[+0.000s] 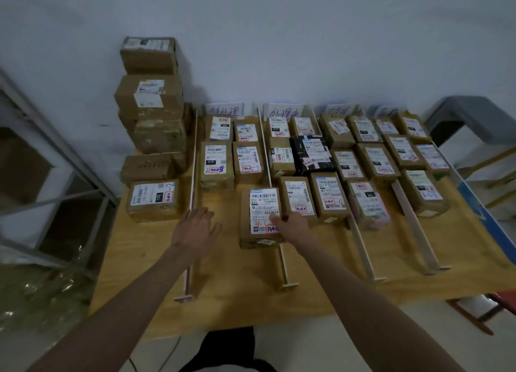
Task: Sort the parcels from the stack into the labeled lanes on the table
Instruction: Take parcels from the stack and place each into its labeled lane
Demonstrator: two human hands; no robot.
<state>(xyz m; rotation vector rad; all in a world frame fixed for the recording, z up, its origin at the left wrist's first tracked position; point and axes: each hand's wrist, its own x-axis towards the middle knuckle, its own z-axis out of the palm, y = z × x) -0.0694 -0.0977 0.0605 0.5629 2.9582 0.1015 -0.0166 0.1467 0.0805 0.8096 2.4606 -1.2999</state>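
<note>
The right hand (289,223) grips a brown parcel (261,218) by its right edge, thumb pressed on the white shipping label and the other fingers hidden behind the box's side. The left hand (195,226) is spread open, fingers loose and holding nothing, hovering just beside the parcel's left side without touching it.

The parcel sits at the near end of the first labeled lane, its long axis running away from the person, roughly parallel to the thin divider rail (267,159) on its right. Its right side overlaps that rail, so it appears to straddle the lane boundary rather than lie cleanly inside; whether it rests on the wooden table (223,288) or is slightly lifted cannot be told.

Beyond it in the same lane stand four sorted parcels in two rows, the nearest one (248,160) directly ahead. The remaining stack (152,126) rises at the far left, with a low labeled box (153,200) at its front.

Judging from this, the parcel needs to shift left, toward the open left hand, which is the nearer one for steadying its free side while the right hand nudges it clear of the rail
</note>
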